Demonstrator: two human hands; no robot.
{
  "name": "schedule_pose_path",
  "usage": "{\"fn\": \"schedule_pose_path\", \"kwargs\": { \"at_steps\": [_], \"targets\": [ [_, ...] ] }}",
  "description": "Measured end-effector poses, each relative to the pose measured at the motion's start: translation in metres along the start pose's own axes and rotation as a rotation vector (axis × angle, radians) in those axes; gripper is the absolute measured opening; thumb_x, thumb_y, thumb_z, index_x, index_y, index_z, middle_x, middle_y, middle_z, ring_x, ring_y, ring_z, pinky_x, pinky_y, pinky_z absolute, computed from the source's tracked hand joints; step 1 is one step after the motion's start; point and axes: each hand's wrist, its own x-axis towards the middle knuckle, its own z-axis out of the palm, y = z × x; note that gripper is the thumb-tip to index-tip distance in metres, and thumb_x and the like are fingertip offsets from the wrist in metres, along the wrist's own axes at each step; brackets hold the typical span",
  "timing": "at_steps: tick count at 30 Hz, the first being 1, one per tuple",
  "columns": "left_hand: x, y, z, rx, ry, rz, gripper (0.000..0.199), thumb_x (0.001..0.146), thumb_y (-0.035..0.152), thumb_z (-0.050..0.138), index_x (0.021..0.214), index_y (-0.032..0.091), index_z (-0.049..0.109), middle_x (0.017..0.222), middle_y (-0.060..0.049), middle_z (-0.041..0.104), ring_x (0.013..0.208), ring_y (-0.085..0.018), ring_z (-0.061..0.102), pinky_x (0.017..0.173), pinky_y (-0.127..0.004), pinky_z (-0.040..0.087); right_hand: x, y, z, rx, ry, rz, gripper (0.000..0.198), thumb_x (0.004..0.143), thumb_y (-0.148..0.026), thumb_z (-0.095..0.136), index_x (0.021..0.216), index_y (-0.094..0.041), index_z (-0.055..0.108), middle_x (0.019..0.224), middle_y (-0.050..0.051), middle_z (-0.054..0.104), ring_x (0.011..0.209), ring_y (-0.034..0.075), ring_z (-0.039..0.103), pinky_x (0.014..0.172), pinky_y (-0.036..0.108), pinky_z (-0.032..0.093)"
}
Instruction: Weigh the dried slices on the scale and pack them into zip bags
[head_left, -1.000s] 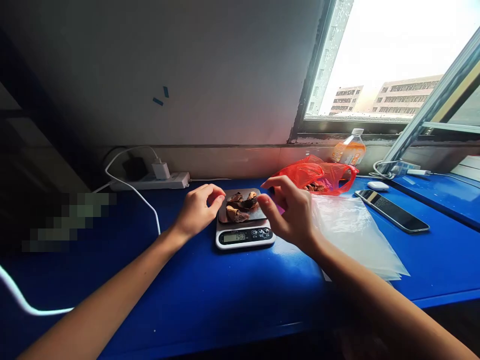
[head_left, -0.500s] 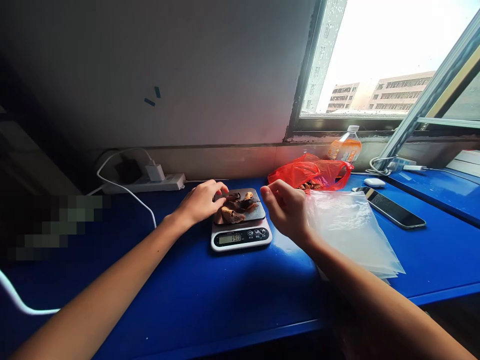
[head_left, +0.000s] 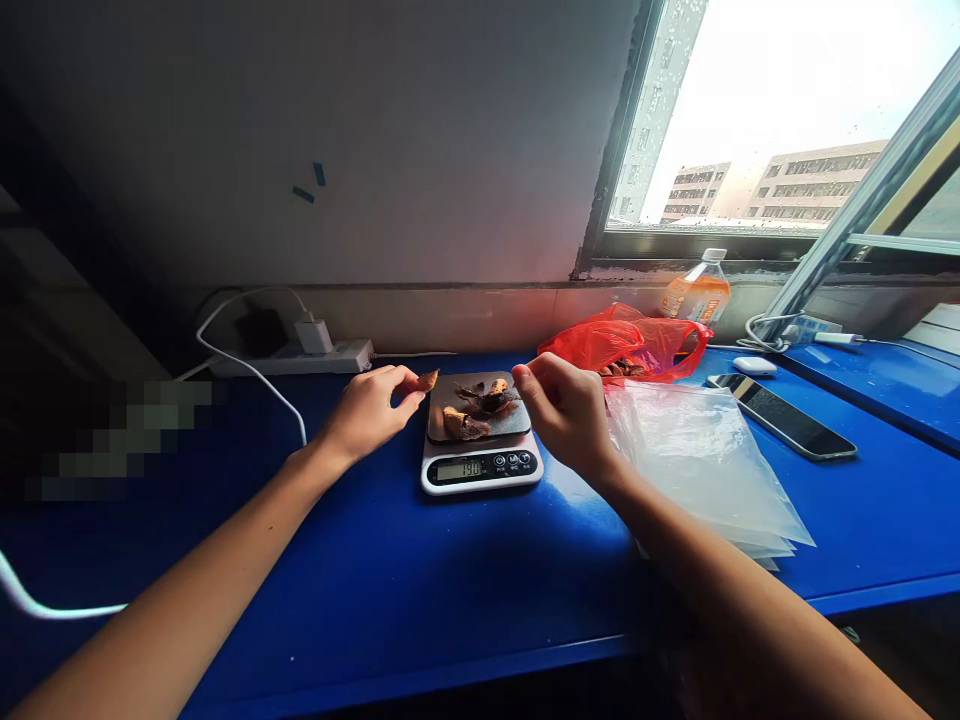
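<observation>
A small dried brown piece [head_left: 428,380] is pinched between the thumb and fingers of my left hand [head_left: 375,408], at the left edge of the scale's plate. The white kitchen scale [head_left: 482,470] has a lit display that seems to read 190 or 19.0. On its metal plate lie several similar curled dried pieces [head_left: 463,424], dark brown with tan patches; their exact kind I cannot tell. My right hand [head_left: 568,408] is closed at the plate's right edge, thumb against curled fingers. Whatever it may hold is hidden.
Clear plastic bags [head_left: 697,460] lie right of my right hand. Behind them, a red plastic bag [head_left: 600,340] holds more brown pieces beside an orange drink bottle [head_left: 697,290]. A phone [head_left: 784,415] and white case [head_left: 754,366] lie right; a power strip [head_left: 349,356] with cable lies left.
My left hand has moved left from over the plate, with a dried piece now showing in its fingertips. My right hand stays nearly in place, and the display looks the same.
</observation>
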Motion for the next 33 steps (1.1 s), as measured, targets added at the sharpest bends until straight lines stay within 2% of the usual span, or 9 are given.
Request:
{"fn": "schedule_pose_path", "kwargs": {
  "at_steps": [5,9,19,25,30,33],
  "targets": [
    [-0.001,0.007,0.0,-0.01,0.051,-0.035,0.021,0.082,0.038,0.054,0.084,0.021,0.067,0.087,-0.005,0.073,0.074,-0.021,0.064,0.069,-0.031,0.048,0.0,-0.002,-0.003,-0.025,-0.029,-0.007,0.031,0.089,-0.034,0.052,0.062,-0.019,0.048,0.047,-0.007,0.037,0.044,0.006,0.03,0.045,0.021,0.024],
    [-0.001,0.01,-0.002,-0.007,0.068,0.003,0.023,0.083,0.041,0.052,0.08,0.022,0.065,0.088,-0.005,0.073,0.076,-0.021,0.064,0.065,-0.03,0.047,0.0,0.0,-0.005,-0.05,-0.058,-0.015,0.03,0.089,-0.033,0.053,0.063,-0.019,0.049,0.047,-0.007,0.038,0.044,0.006,0.031,0.045,0.021,0.024],
    [-0.004,0.011,0.003,0.022,0.049,-0.024,0.018,0.082,0.04,0.053,0.079,0.024,0.062,0.084,-0.002,0.074,0.07,-0.021,0.065,0.067,-0.031,0.047,-0.004,-0.002,-0.006,-0.08,-0.117,-0.057,0.028,0.089,-0.031,0.054,0.065,-0.018,0.052,0.048,-0.007,0.039,0.044,0.005,0.032,0.046,0.02,0.025],
    [-0.004,0.008,0.005,-0.001,0.052,-0.027,0.02,0.084,0.038,0.051,0.09,0.023,0.063,0.091,-0.003,0.075,0.082,-0.023,0.069,0.074,-0.032,0.05,-0.004,-0.001,-0.003,-0.103,-0.153,-0.051,0.027,0.089,-0.032,0.053,0.067,-0.017,0.056,0.048,-0.006,0.041,0.043,0.006,0.032,0.046,0.02,0.026],
    [-0.003,0.01,0.002,-0.019,0.112,-0.005,0.02,0.086,0.035,0.051,0.094,0.022,0.065,0.096,-0.004,0.076,0.084,-0.023,0.069,0.075,-0.031,0.051,-0.003,-0.014,-0.011,-0.084,-0.238,-0.075,0.022,0.088,-0.028,0.054,0.07,-0.017,0.058,0.048,-0.006,0.043,0.044,0.006,0.034,0.047,0.02,0.028],
    [-0.003,0.01,-0.002,-0.018,0.169,0.004,0.018,0.087,0.033,0.052,0.094,0.022,0.066,0.094,-0.004,0.076,0.08,-0.022,0.069,0.075,-0.032,0.051,0.001,-0.027,-0.023,-0.039,-0.264,-0.043,0.021,0.09,-0.031,0.054,0.075,-0.016,0.06,0.048,-0.007,0.044,0.044,0.005,0.035,0.046,0.02,0.028]
  ]
}}
